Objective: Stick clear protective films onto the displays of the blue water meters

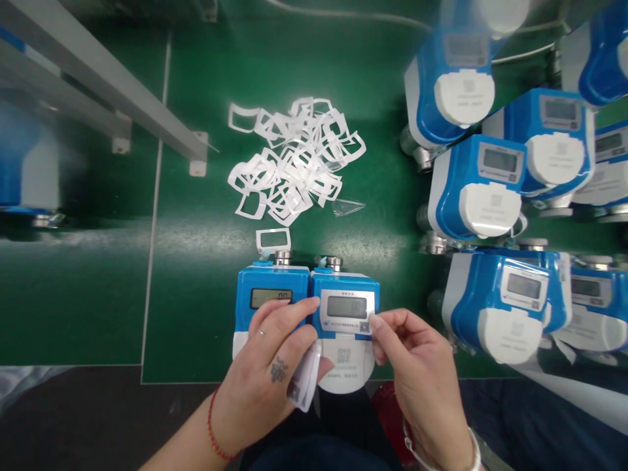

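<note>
Water-type meter [346,282], one, blue and white, upright display facing the camera, here the landmark; silver face label [338,326] set around its display window. Left hand [265,366], one: fingers grasping a small stack of labels [308,381] over the landmark's lower left, forefinger at the face label's left edge. Right hand [426,373], one: fingers closed on the face label's lower right corner; whether that edge is lifted or flat, cannot tell. Second meter [242,314], one, just left of the landmark, display without silver surround, partly under the left hand. Loose white frame [273,231], one, beyond the second meter; heap of white frames [294,167] and clear film scrap [349,209] farther beyond the landmark, on the green surface [206,294]. Further meters [444,190], several, to its right. Hazards, as judged: skewed face label, from uneven pull between the two hands; creased corner or trapped air, from one-sided pressure; slipped or bent stack, from the left hand's double duty; nudged landmark, from sideways finger force
</note>
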